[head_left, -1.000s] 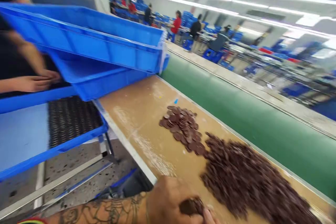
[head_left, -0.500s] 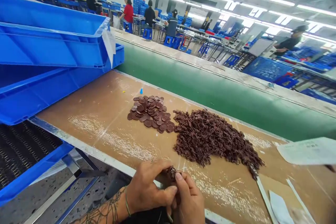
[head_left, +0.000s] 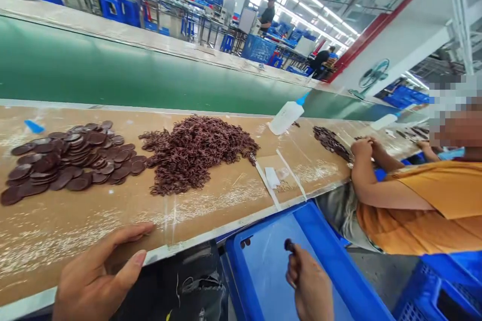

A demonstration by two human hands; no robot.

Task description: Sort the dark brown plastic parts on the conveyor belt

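I see the right hand (head_left: 309,286) pinching a small brown piece (head_left: 289,246) at its fingertips, over the blue bin (head_left: 259,261) below the bench. The left hand (head_left: 94,276) rests released, fingers spread, on the table edge (head_left: 181,241).

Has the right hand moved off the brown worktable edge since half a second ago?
Yes. The right hand, pinching a small dark brown piece, is now right of and below the brown worktable, over the blue plastic bin.
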